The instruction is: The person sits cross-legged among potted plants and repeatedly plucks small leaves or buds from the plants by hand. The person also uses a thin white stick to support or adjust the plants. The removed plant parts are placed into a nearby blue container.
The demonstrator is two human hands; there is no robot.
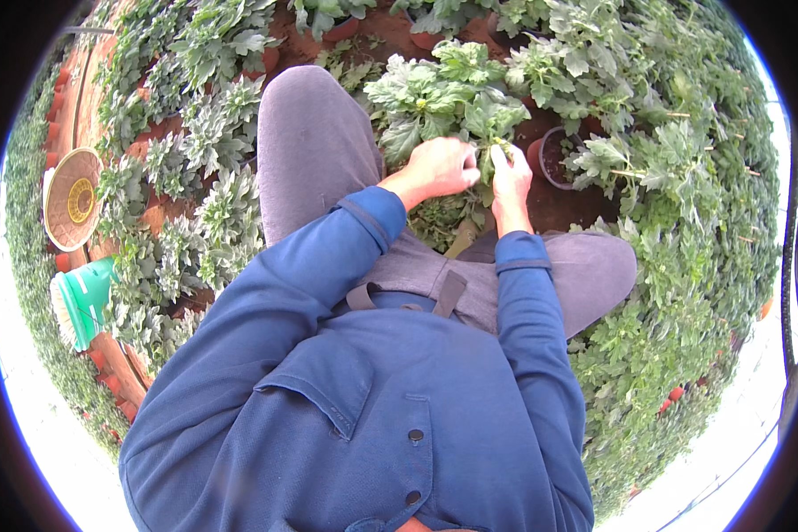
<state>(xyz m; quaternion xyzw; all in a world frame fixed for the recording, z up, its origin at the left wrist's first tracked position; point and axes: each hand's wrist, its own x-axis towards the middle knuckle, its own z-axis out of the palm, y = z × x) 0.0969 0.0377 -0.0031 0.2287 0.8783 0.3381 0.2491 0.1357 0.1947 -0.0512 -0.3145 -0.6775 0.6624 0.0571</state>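
A leafy chrysanthemum-like plant [432, 93] with lobed leaves stands in front of me, between my bent knees. My right hand [512, 179] pinches a small green shoot [495, 147] of this plant between thumb and fingers. Close beside it, my left hand [440, 167] is at the leaves with its fingers curled. Whether those fingers hold a stem or a leaf is hidden. A drooping leaf [487, 166] hangs in the gap between the two hands.
To the right, a reddish plastic pot [558, 158] lies tilted on brown soil. Dense foliage [671, 266] stretches along that side, with thin sticks among it. At far left are a woven straw hat [73, 199], a green plastic container [86, 299] and rows of potted plants [226, 206].
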